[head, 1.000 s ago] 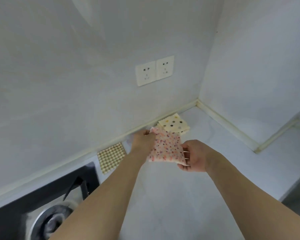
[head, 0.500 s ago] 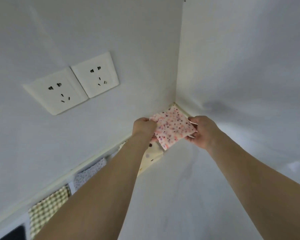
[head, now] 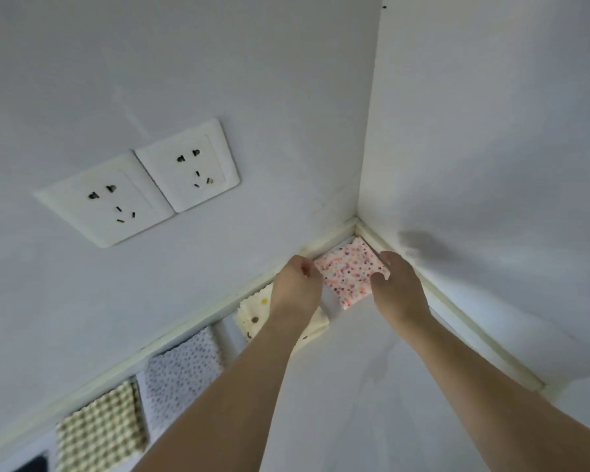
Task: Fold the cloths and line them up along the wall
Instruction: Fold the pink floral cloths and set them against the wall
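Forearms cover part of the cream dotted cloth (head: 252, 310) on the bench (head: 355, 386) — beside it the lilac dotted cloth (head: 181, 369) and checked cloth (head: 99, 434). In the corner, left hand (head: 295, 287) and right hand (head: 397, 287) pinch the pink speckled cloth (head: 349, 270). No writing on the sockets (head: 140, 185).

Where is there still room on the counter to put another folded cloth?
The strip along the back wall is crowded: checked cloth, lilac dotted cloth, cream dotted cloth and pink speckled cloth in the corner, between left hand and right hand. Bare counter lies in front of the row, by the right wall's trim.
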Tool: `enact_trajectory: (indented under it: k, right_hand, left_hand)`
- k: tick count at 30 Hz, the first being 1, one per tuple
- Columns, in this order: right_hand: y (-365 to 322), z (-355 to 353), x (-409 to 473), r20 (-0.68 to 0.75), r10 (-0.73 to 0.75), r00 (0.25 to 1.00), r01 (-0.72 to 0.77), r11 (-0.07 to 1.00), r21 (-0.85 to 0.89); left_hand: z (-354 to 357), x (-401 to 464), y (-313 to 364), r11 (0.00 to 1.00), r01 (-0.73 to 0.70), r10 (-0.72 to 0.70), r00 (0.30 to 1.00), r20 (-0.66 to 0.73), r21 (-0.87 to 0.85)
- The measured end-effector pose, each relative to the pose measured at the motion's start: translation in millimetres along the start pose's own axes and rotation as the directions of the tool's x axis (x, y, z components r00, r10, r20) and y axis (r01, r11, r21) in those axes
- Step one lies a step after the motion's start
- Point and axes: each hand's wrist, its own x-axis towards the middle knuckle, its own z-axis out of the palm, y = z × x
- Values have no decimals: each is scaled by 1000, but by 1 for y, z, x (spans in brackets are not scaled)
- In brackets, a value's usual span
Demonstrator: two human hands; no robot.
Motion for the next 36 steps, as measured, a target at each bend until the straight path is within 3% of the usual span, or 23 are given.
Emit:
enact_trajectory:
  k: [5, 10, 23, 28, 36]
  right_hand:
    - [-26, 15, -45, -4, -147, 989, 147, 986, -77]
    - [-48, 31, -93, -12, -271, 962, 266, 951, -156]
    - [-107, 115, -251, -22, -564, 826, 530, 789, -310]
    - [-133, 168, -346, 16, -554, 832, 529, 784, -324]
    - [-167, 236, -460, 140, -617, 774, 628, 723, -287]
  left_hand:
    - [-27, -40, -26, 909, -243, 265, 964, -18, 339]
    - [-70, -80, -43, 832, -321, 384, 922, -52, 452]
    - [-218, -206, -131, 876, -229, 351, 907, -234, 424]
    - [-296, -263, -193, 872, -208, 342, 907, -247, 443]
    - [-400, -340, -273, 888, -90, 274, 891, -362, 451]
